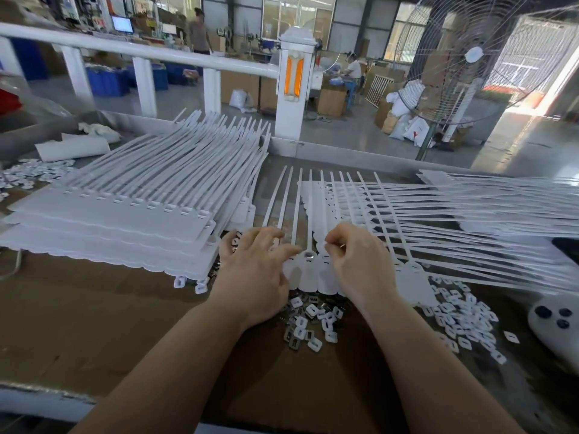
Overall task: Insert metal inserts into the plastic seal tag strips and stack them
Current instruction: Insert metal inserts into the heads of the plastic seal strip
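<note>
Metal inserts are lying in a loose heap on the brown table nearest the person, mixed with small white plastic caps, just below the wrists; they look tiny, hard and light, likely slippery to pick singly, so a fingertip pinch by the edges is probably the way to lift one. Just beyond the heap, the left hand is resting with fingers spread and nearly straight on the tag end of the strip being worked, pressing it flat, while one insert is already sitting in a socket beside the forefinger. The right hand is pinching a small white piece between thumb and forefinger over the next socket. The strip looks thin, light and bendy, with long tails that would flop and tangle, so holding it by the stiffer tag end seems wisest. Further right, more white caps are scattering across the table. Behind the hands, a fanned bundle of strips is lying to the right and a finished stack is building to the left. A large fan is standing beyond the table edge.
</note>
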The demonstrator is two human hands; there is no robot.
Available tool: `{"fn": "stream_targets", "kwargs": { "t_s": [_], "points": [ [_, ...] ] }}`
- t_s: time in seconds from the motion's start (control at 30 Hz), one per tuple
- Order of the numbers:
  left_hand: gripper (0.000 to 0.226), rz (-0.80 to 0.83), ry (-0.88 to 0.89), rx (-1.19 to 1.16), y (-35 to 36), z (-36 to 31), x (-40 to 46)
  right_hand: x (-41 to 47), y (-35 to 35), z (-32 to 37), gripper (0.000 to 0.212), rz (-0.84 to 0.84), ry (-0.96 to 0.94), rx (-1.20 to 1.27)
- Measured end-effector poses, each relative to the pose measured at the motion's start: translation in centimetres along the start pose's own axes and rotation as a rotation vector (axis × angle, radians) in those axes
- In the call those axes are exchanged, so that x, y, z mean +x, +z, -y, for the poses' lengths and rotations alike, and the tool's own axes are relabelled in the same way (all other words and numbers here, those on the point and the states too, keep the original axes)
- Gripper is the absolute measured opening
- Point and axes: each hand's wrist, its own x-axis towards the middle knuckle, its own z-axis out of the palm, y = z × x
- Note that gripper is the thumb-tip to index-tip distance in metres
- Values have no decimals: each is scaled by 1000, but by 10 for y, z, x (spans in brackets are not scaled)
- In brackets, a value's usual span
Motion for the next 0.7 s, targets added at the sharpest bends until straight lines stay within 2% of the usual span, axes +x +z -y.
{"fn": "stream_targets", "kwargs": {
  "t_s": [0.1, 0.3, 0.5, 0.7],
  "points": [
    [54, 69, 17, 22, 1, -4, 7, -3, 2, -3, 5, -10, -4, 31],
    [49, 159, 33, 16, 3, -4, 14, -4, 1, -7, 4, -28, 4, 50],
    [44, 161, 17, 17, 6, -5, 15, -4, 2, -8, 5, -21, -5, 34],
    [42, 102, -9, -109, 4, -5, 10, -4, 3, -10, 5, -23, -9, 37]
  ]
}}
